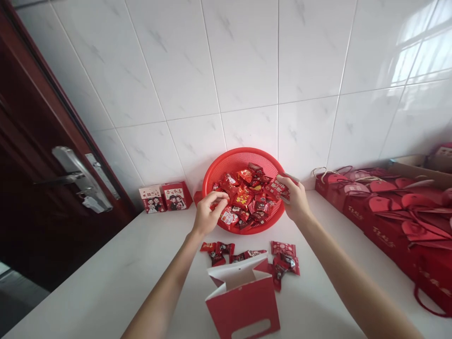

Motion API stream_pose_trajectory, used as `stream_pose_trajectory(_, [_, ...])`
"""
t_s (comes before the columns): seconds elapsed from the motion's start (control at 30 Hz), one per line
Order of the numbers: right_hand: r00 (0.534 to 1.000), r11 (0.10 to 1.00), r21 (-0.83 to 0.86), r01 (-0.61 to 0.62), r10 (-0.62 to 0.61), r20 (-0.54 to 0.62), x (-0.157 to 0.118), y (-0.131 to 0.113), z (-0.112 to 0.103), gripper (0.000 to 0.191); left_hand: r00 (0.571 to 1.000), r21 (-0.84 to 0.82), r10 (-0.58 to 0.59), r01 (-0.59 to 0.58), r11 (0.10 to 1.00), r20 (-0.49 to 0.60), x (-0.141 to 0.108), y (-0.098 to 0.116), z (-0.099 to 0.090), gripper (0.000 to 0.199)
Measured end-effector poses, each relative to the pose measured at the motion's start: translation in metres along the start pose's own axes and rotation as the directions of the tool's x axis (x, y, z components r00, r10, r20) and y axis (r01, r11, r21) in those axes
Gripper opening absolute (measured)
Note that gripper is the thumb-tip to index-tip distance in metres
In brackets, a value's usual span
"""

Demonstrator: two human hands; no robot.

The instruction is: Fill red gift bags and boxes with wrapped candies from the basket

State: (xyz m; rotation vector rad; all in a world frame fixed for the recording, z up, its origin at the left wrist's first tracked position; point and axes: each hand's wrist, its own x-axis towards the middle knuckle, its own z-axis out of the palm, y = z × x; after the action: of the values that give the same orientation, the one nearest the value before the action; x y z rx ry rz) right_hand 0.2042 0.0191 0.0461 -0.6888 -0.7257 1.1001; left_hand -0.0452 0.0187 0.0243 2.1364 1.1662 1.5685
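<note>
A round red plastic basket (247, 153), leaning against the wall, holds many red-wrapped candies (243, 197). My left hand (209, 213) is over the basket's left side, thumb and fingertips closed together beside the candies; what they pinch, if anything, is not clear. At the right rim my right hand (294, 200) is closed around a red candy packet (275, 189), its fingers partly hidden. Closer to me a red paper gift box (243, 301) stands with its top open. Loose wrapped candies lie behind it, in a left group (217, 252) and a right group (285, 262).
Several filled red gift boxes (381, 226) with cord handles line the right side of the white table (141, 273). Two small printed boxes (164, 197) stand against the tiled wall (247, 66). On the left is a dark wooden door (42, 141) with a metal handle.
</note>
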Motion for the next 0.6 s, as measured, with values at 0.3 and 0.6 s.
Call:
stream_pose_trajectory(0.3, [0.937, 0.992, -0.040, -0.120, 0.127, 0.326, -0.013, -0.034, -0.005, 0.013, 0.718, 0.102, -0.071, 0.000, 0.995, 0.693, -0.044, 0.024, -0.001, 0.027])
stream_pose_trajectory(0.6, [0.785, 0.356, -0.882, 0.307, 0.429, 0.447, -0.047, -0.017, -0.079, 0.075, 0.667, 0.576, -0.473, 0.079, 0.813, 0.576, -0.081, -0.022, -0.043, 0.088])
